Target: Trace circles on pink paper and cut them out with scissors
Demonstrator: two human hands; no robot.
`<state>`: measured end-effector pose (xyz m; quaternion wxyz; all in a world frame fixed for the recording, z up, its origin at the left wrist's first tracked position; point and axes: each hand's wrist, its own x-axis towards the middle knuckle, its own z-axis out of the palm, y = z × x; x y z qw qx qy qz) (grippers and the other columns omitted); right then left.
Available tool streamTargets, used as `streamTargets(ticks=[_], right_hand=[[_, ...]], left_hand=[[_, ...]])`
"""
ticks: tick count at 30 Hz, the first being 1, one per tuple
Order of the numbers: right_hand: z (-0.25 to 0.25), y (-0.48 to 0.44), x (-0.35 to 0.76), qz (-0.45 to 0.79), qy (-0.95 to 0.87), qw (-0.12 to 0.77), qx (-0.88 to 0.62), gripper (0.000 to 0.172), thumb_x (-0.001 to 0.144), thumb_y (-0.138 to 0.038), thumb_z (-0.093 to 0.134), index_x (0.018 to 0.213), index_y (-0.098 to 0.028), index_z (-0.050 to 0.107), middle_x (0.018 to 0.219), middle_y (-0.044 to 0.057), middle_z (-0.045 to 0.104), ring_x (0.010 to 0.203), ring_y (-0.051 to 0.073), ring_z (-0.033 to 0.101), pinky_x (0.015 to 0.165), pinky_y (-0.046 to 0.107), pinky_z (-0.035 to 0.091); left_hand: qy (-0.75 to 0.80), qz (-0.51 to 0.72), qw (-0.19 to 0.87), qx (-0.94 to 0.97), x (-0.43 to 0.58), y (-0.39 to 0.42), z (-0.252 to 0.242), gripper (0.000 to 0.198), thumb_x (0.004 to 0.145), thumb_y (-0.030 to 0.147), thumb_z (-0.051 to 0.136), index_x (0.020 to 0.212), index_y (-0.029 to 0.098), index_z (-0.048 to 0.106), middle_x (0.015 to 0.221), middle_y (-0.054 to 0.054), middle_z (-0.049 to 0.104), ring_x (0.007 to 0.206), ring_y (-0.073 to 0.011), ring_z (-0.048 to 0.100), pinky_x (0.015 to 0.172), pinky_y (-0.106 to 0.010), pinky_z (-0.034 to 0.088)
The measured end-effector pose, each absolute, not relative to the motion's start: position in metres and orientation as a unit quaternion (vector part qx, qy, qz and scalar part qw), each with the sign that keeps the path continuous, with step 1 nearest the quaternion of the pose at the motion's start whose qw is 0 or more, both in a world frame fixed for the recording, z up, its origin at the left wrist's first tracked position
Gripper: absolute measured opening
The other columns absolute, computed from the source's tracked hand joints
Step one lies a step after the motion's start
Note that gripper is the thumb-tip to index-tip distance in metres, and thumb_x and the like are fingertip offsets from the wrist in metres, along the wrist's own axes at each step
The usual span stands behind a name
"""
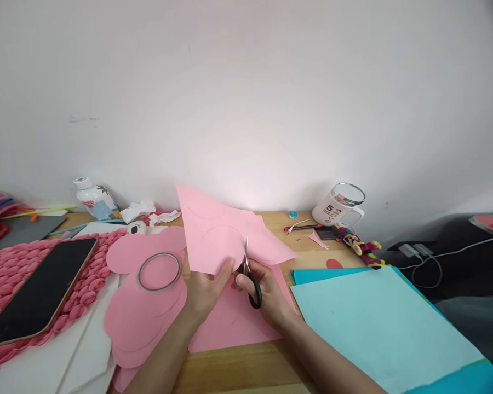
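Note:
My left hand (208, 293) pinches the lower edge of a pink paper sheet (213, 227), thumb on top. Faint curved outlines are drawn on this raised sheet. In my right hand (267, 290) is a pair of scissors (252, 282) with black handles, its blades pointing up along a curved outline where the paper is cut into. Under both hands another pink sheet (222, 328) lies on the wooden table. Left of my left hand sit stacked pink paper cutouts with rounded lobes (143, 317), topped by a metal ring (159, 271).
A smartphone (45, 290) lies on a pink woven mat (8, 273) at the left. Behind are a white bottle (94, 200) and crumpled tissues (137, 210). Light blue paper sheets (378, 323), a white mug (332, 208) and a small colourful doll (361, 249) are at the right.

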<state>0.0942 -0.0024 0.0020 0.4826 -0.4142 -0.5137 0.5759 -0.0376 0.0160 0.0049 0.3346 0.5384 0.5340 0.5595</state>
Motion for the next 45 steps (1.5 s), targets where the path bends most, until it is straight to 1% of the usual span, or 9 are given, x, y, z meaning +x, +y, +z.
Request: streamTargets(ticks=[5,12,18,25,30,34,38,41,45], right_hand=[[0.002,-0.003,0.095,0.572,-0.520,0.485,-0.408,0.028,0.072,-0.045,0.065,0.071,-0.019,0.055,0.060,-0.003,0.047,0.060,0.013,0.043,0.057,0.025,0.035],[0.000,-0.001,0.094,0.571,-0.520,0.488,-0.407,0.025,0.073,-0.041,0.064,0.075,-0.017,0.058,0.059,-0.003,0.048,0.058,0.012,0.042,0.055,0.025,0.035],[0.002,-0.002,0.094,0.569,-0.524,0.483,-0.412,0.026,0.073,-0.041,0.063,0.067,-0.017,0.055,0.058,-0.002,0.050,0.058,0.012,0.042,0.055,0.025,0.034],[0.004,-0.002,0.093,0.562,-0.520,0.478,-0.430,0.026,0.071,-0.043,0.063,0.073,-0.018,0.058,0.058,-0.003,0.049,0.058,0.013,0.044,0.056,0.025,0.036],[0.000,-0.001,0.093,0.569,-0.507,0.489,-0.425,0.028,0.068,-0.041,0.068,0.074,-0.017,0.056,0.063,-0.003,0.049,0.061,0.012,0.042,0.058,0.025,0.034],[-0.002,0.000,0.095,0.574,-0.511,0.494,-0.406,0.028,0.070,-0.041,0.068,0.072,-0.016,0.055,0.066,-0.002,0.049,0.063,0.012,0.040,0.059,0.025,0.032],[-0.002,0.000,0.097,0.580,-0.512,0.495,-0.395,0.027,0.070,-0.040,0.068,0.075,-0.016,0.056,0.068,-0.002,0.050,0.065,0.012,0.040,0.061,0.025,0.032],[-0.001,0.000,0.097,0.576,-0.515,0.494,-0.398,0.026,0.071,-0.040,0.068,0.075,-0.017,0.056,0.066,-0.002,0.049,0.063,0.012,0.039,0.059,0.025,0.031],[-0.001,-0.001,0.098,0.568,-0.524,0.491,-0.402,0.025,0.073,-0.039,0.066,0.073,-0.016,0.055,0.064,-0.003,0.048,0.062,0.011,0.038,0.058,0.025,0.030]], left_hand=[[0.530,0.557,0.338,0.543,-0.038,0.016,0.005,0.038,0.066,0.041,0.068,0.094,0.016,0.062,0.091,-0.008,0.065,0.091,-0.0248,0.062,0.083,-0.039,0.049],[0.535,0.571,0.329,0.529,-0.039,0.019,0.000,0.044,0.064,0.040,0.070,0.101,0.017,0.061,0.095,-0.008,0.064,0.101,-0.0263,0.058,0.090,-0.040,0.045],[0.540,0.575,0.320,0.524,-0.040,0.020,-0.004,0.047,0.063,0.040,0.071,0.103,0.018,0.060,0.096,-0.008,0.064,0.100,-0.0269,0.058,0.089,-0.041,0.045],[0.534,0.583,0.331,0.515,-0.040,0.020,-0.006,0.046,0.062,0.039,0.072,0.102,0.019,0.061,0.099,-0.008,0.063,0.100,-0.0271,0.058,0.088,-0.041,0.046],[0.525,0.599,0.329,0.507,-0.039,0.021,-0.006,0.053,0.058,0.038,0.074,0.107,0.020,0.060,0.107,-0.008,0.061,0.108,-0.0283,0.054,0.091,-0.041,0.045],[0.526,0.596,0.337,0.504,-0.039,0.021,-0.006,0.056,0.057,0.038,0.075,0.108,0.021,0.059,0.109,-0.008,0.060,0.109,-0.0286,0.054,0.092,-0.042,0.044],[0.527,0.586,0.343,0.511,-0.039,0.020,-0.005,0.053,0.059,0.039,0.074,0.107,0.020,0.059,0.107,-0.008,0.061,0.108,-0.0285,0.055,0.091,-0.042,0.044],[0.523,0.577,0.350,0.521,-0.040,0.020,-0.003,0.051,0.060,0.039,0.073,0.106,0.020,0.060,0.105,-0.008,0.062,0.105,-0.0280,0.056,0.089,-0.041,0.046],[0.527,0.584,0.334,0.519,-0.040,0.020,-0.002,0.055,0.060,0.039,0.073,0.109,0.020,0.057,0.109,-0.009,0.060,0.109,-0.0283,0.053,0.088,-0.041,0.046]])
